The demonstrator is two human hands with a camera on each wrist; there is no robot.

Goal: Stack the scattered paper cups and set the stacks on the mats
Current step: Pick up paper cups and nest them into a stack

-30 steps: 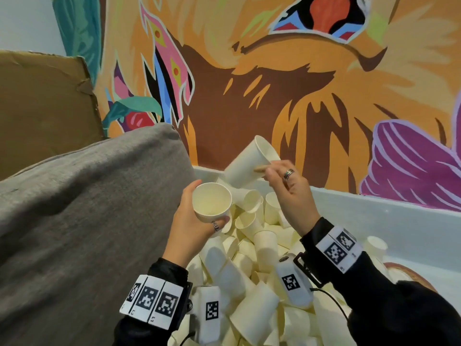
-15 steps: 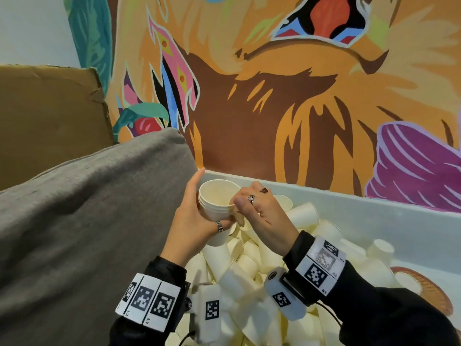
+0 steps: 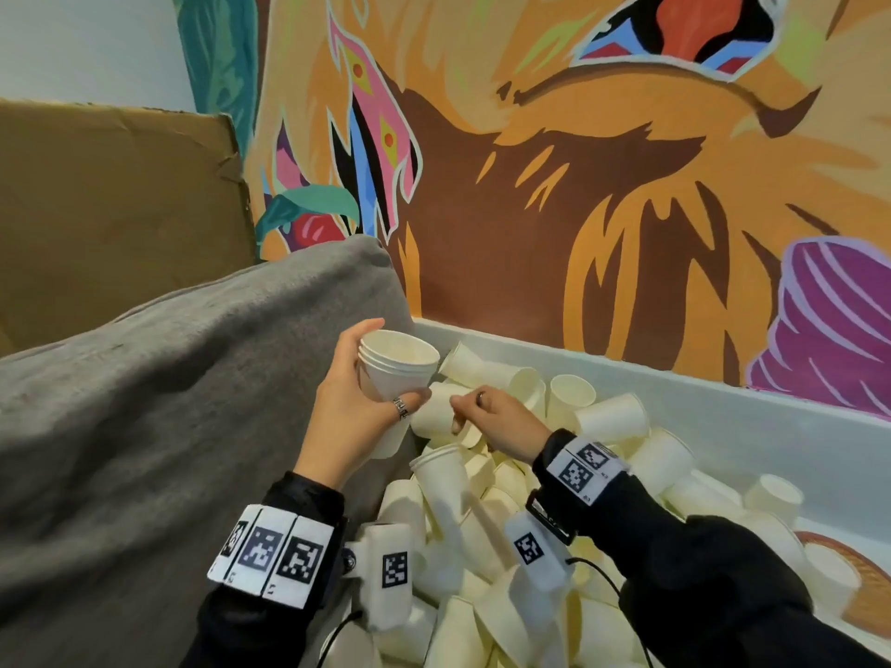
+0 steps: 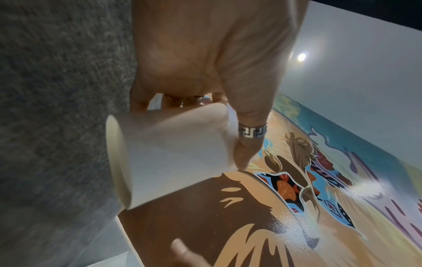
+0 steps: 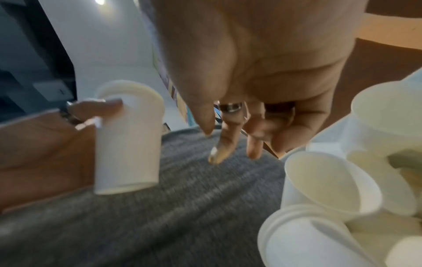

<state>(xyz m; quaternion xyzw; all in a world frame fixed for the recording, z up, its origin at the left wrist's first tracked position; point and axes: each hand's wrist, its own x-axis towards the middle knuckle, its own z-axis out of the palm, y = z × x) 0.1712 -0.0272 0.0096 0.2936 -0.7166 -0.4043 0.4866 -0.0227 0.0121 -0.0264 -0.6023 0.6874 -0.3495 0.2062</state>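
Observation:
My left hand (image 3: pixel 359 407) grips a short stack of cream paper cups (image 3: pixel 398 366), mouth up, above the left end of the cup heap; the same stack (image 4: pixel 173 155) fills the left wrist view and shows at the left of the right wrist view as stack (image 5: pixel 128 139). My right hand (image 3: pixel 487 417) hovers just right of it, over the loose cups (image 3: pixel 482 523), with fingers (image 5: pixel 224 144) loosely extended and holding nothing. Many single cups lie tumbled in a pile. A woven mat (image 3: pixel 863 590) peeks out at the right edge, partly under cups.
A grey cushion (image 3: pixel 168 426) rises on the left, touching the heap. A white ledge (image 3: pixel 723 417) runs behind the cups below a painted mural wall (image 3: pixel 578 185). Brown cardboard (image 3: pixel 111 200) stands at the back left.
My right hand pushed its cup into the left hand's cup, let go and dropped toward the heap. The left hand now holds a taller stack.

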